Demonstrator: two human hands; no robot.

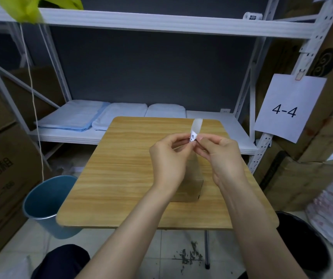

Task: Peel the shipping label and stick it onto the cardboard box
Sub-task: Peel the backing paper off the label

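Note:
A small brown cardboard box (191, 184) lies on the wooden table (121, 178), partly hidden behind my wrists. Above it I hold a small white shipping label (193, 136) with black print, pinched between the fingertips of both hands. Its pale backing strip (197, 125) sticks up from my fingers. My left hand (167, 158) grips the printed end from the left. My right hand (219, 156) pinches it from the right. Both hands hover over the box without touching it.
A blue bin (47, 204) stands on the floor left of the table, a black bin (302, 244) at the right. Behind the table a white shelf rack (161, 23) holds folded cloths (93, 117). Cardboard cartons (0, 168) flank both sides; a "4-4" sheet (286, 109) hangs right.

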